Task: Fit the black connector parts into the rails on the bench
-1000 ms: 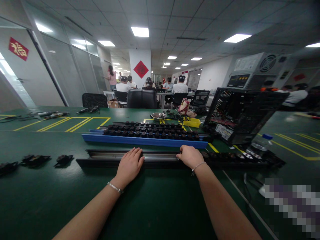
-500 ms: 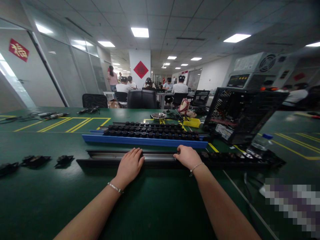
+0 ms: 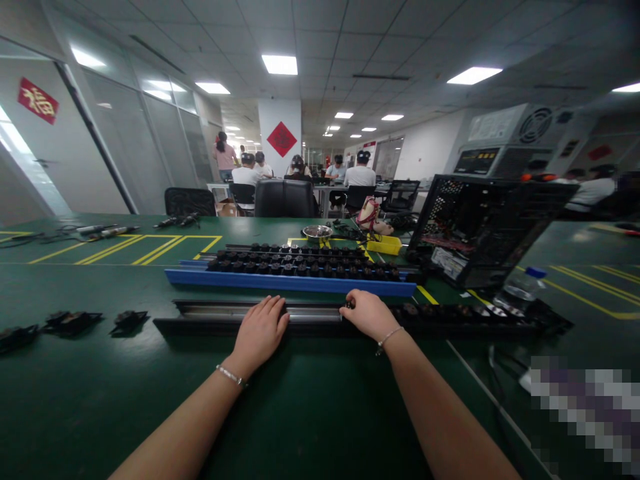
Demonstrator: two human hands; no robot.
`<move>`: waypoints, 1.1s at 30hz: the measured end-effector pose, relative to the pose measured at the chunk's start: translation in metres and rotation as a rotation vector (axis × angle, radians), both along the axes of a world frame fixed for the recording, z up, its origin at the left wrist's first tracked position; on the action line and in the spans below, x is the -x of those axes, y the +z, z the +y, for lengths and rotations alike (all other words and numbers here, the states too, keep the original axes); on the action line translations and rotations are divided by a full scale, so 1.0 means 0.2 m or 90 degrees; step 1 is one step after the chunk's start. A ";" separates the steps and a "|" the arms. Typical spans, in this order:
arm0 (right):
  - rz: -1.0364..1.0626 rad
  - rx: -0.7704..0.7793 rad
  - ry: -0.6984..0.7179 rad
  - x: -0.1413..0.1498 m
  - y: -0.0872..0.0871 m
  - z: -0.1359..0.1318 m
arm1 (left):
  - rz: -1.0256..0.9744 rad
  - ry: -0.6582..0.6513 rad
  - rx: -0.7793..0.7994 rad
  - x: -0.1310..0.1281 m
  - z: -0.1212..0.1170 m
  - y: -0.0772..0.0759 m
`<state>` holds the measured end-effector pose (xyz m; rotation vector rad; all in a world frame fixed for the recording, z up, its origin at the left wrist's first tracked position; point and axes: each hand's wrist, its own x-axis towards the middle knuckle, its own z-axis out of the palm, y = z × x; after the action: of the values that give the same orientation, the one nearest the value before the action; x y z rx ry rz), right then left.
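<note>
A long black channel (image 3: pixel 200 325) with a metallic strip inside lies crosswise in front of me. My left hand (image 3: pixel 261 328) rests flat over its middle, fingers stretched and together, the thumb a little apart. Farther right, my right hand (image 3: pixel 371 318) is closed in a pinch at the channel. A small black part (image 3: pixel 351 304) shows at its fingertips, mostly hidden by them. To the right of this hand, a row of black pieces (image 3: pixel 440 312) sits along the channel.
Behind the channel stand blue rails (image 3: pixel 290 285) filled with black modules. Loose black parts (image 3: pixel 73 323) lie at left. At right are an open computer case (image 3: pixel 480 227), a bottle (image 3: pixel 525 283) and a yellow tray (image 3: pixel 384 245). A metal bowl (image 3: pixel 317 232) stands farther back; people sit beyond.
My right hand has shifted slightly left along the channel, and the small black part at its fingertips shows more. My left hand has stayed in place.
</note>
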<state>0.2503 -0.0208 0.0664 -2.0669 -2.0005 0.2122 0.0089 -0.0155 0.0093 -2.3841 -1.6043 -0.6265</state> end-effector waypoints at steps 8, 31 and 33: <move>0.029 -0.013 0.027 0.03 0.00 0.00 | -0.001 -0.004 0.000 0.00 0.00 -0.01; 0.163 -0.021 0.095 0.10 -0.03 -0.02 | 0.006 -0.005 -0.002 0.00 0.01 -0.01; 0.171 -0.016 0.097 0.10 -0.03 -0.02 | 0.010 0.000 0.003 0.00 0.01 -0.01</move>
<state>0.2294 -0.0253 0.0600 -1.7644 -1.9812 0.4641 0.0085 -0.0142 0.0079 -2.3865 -1.6006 -0.6035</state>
